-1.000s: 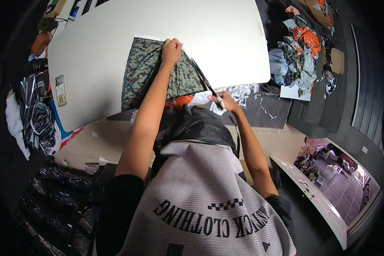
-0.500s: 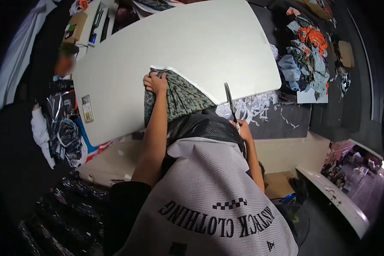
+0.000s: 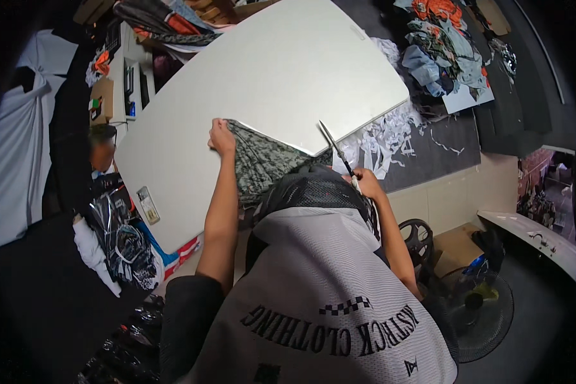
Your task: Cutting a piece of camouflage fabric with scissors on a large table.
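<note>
A green camouflage cloth [image 3: 262,160] with a white edge is bunched along the near side of the white table [image 3: 269,77]. Its far-left corner is gripped in my left hand [image 3: 222,136], whose fingers are closed. From there the cloth runs toward my body, partly hidden behind the cap's brim. My right hand [image 3: 367,184] is closed round the handles of long scissors [image 3: 331,142], off the table's near-right edge. The blades point up and left, with the tip over the tabletop. Whether the blades touch the cloth I cannot tell.
White fabric strips [image 3: 387,141] litter the dark surface right of the table. A pile of orange, grey and camouflage scraps [image 3: 441,48] lies at the far right. A small box [image 3: 148,205] rests on the table's left edge. A fan [image 3: 480,313] stands at lower right.
The view has turned, so the table appears tilted. My left hand has gone from lying over the cloth to a closed grip at its corner. The scissors now lean further left.
</note>
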The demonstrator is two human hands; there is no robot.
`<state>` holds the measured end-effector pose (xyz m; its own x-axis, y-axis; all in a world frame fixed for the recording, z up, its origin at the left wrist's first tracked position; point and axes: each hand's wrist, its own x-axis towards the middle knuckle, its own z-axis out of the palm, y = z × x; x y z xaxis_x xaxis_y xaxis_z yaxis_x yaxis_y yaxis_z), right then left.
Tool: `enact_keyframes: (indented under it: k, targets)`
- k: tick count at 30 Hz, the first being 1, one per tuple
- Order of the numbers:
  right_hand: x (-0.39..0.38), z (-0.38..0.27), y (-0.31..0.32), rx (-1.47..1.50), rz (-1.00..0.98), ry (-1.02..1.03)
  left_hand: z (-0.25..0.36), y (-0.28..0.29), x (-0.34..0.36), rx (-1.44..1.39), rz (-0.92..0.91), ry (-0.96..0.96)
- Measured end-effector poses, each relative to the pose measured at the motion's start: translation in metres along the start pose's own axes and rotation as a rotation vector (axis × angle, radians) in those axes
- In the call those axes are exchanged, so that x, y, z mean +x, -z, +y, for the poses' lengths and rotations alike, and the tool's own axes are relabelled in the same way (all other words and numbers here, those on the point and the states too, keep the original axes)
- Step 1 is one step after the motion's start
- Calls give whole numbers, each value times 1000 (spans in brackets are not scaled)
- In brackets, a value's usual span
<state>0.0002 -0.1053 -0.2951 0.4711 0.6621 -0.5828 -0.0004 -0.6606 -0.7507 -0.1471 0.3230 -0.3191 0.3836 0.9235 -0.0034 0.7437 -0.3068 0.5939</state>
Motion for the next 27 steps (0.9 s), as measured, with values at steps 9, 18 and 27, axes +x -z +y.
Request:
enact_keyframes:
  k: [9,18,27]
  targets:
    - [-36,-51,50,52,-156,306,232,167,60,-443,-149,-614]
    - [-53,-154,89,284,-216,457,414,333,70,-489,-38,-1071]
    - [-73,-212,74,326,-268,708,509,454,-6,-391,221,-1589]
